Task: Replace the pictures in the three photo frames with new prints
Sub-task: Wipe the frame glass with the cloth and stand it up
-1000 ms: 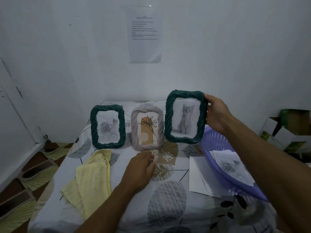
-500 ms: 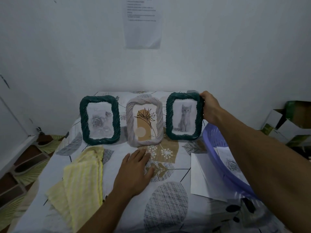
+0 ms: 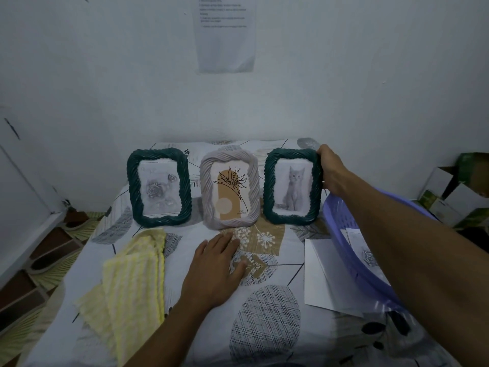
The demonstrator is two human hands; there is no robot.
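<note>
1. Wall sheet [image 3: 226, 33]: printed lines, too small to read
2. Three frames upright at far edge of patterned cloth [image 3: 267, 311]: rose frame [image 3: 158, 188] left, grey frame [image 3: 229, 189] centre, cat frame [image 3: 292, 186] right
3. Right hand [image 3: 330, 172] grips cat frame's right edge
4. Left hand [image 3: 215, 268] spread flat on cloth, near grey frame
5. One lilac basket [image 3: 344, 234] holding loose prints [image 3: 363, 250], right

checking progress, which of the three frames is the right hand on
The green cat frame, rightmost; the right hand grips its edge.
</note>
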